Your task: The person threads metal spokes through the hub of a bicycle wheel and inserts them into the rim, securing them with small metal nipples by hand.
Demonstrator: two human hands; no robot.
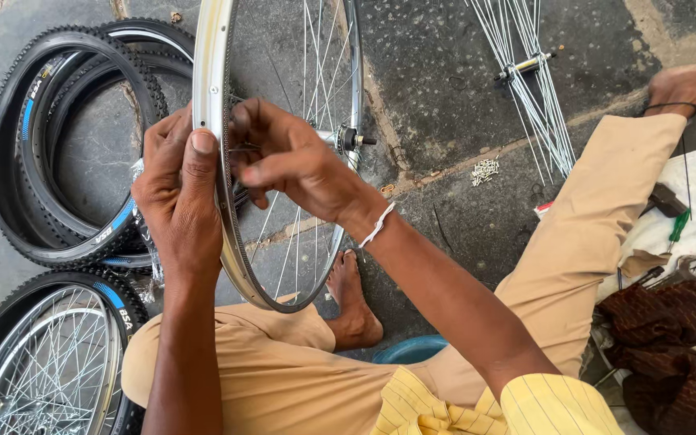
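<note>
The bare wheel rim [217, 161] stands upright on edge between both hands, its hub axle [348, 138] pointing rightward. The left hand [177, 193] is wrapped around the rim's near edge; the right hand [292, 157] (fingers pinched together) works a spoke [245, 148] just inside it.

**Bright, even daylight, sharp in the middle**

Soft daylight fills the scene, with no hard-edged shadows; only faint shade lies under the legs on the stone floor [445, 105]. The silver rim [207, 97] catches a pale glare along its upper stretch, and the thin spokes [525, 89] gleam white. Focus is crisp at the centre. Straight lines bow slightly toward the corners, where detail softens.
</note>
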